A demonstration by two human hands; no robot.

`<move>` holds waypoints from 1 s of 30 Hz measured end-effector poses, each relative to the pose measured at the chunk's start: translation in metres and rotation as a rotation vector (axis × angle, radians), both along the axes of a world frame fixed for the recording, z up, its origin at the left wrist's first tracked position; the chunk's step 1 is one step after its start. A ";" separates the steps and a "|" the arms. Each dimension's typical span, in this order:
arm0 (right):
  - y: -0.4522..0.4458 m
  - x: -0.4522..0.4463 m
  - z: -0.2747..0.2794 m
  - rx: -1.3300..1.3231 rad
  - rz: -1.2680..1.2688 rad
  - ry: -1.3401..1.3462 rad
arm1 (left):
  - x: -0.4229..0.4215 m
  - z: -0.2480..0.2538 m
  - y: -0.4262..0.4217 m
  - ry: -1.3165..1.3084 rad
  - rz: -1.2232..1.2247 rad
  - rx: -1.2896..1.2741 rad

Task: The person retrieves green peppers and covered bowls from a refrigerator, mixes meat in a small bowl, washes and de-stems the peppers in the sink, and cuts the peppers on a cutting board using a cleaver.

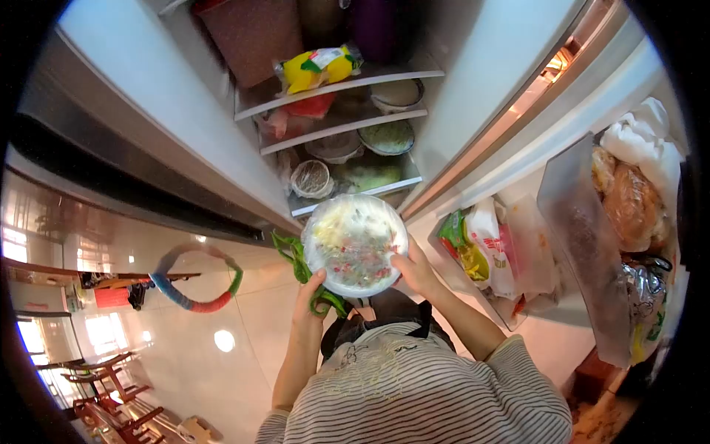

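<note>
Shirt: striped (pixel 436 392), nearest the camera, below both hands.
Left hand (pixel 307 300): curled at the bowl's left rim, thumb along the edge, greens beside the fingers; the grip underneath is hidden.
Right hand (pixel 416 272): pinching the right rim, thumb over the edge; its other fingers mostly cannot be seen.
Bowl (pixel 356 290): between the two hands, out in front of the body, top facing up.
Bowl's risk: a tilt or slip seems likeliest, since the left hand appears to share its hold with the greens.
Film (pixel 355 233): stretched over the food (pixel 336 255); a hard thumb press could loosen it, and a tip might then spill.
Greens (pixel 293 255): sticking out at the bowl's left and on the body side; they could drop to the floor (pixel 248 370) if the left fingers shift.
Shelf (pixel 392 188): the lowest, beyond the bowl; its tub (pixel 311 179) stands near the front, so a careless rim could knock it.
Door bins (pixel 577 229): right of the right hand, apart from it; an elbow swung outward might bump them.
</note>
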State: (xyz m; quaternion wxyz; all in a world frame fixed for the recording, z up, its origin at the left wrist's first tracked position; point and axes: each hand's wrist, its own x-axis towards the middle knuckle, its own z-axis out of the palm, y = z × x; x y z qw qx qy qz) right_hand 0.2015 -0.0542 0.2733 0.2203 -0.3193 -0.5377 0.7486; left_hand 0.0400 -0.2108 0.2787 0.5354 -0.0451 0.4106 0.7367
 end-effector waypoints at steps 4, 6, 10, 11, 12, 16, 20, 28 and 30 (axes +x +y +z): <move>-0.024 -0.011 -0.012 -0.039 0.091 0.010 | -0.002 -0.029 -0.037 -0.003 0.092 0.052; -0.042 -0.025 -0.007 -0.003 0.136 0.011 | -0.004 -0.032 -0.060 -0.008 0.171 0.024; -0.074 -0.048 -0.024 -0.049 0.297 0.034 | -0.004 -0.012 -0.099 0.076 0.296 0.001; -0.079 -0.051 -0.025 -0.096 0.353 0.028 | -0.004 -0.012 -0.111 0.117 0.320 -0.002; -0.080 -0.054 -0.026 -0.127 0.402 0.034 | -0.004 -0.010 -0.120 0.129 0.359 -0.018; -0.046 -0.087 -0.059 -0.427 0.280 0.030 | 0.003 -0.006 -0.154 0.134 0.516 -0.059; 0.021 -0.154 -0.132 -0.282 -0.022 -0.061 | 0.006 -0.031 -0.187 0.166 0.570 -0.080; 0.089 -0.253 -0.204 -0.366 -0.224 0.049 | 0.020 -0.060 -0.189 0.077 0.592 -0.204; 0.089 -0.263 -0.206 -0.426 -0.240 0.065 | 0.018 -0.064 -0.187 0.079 0.564 -0.181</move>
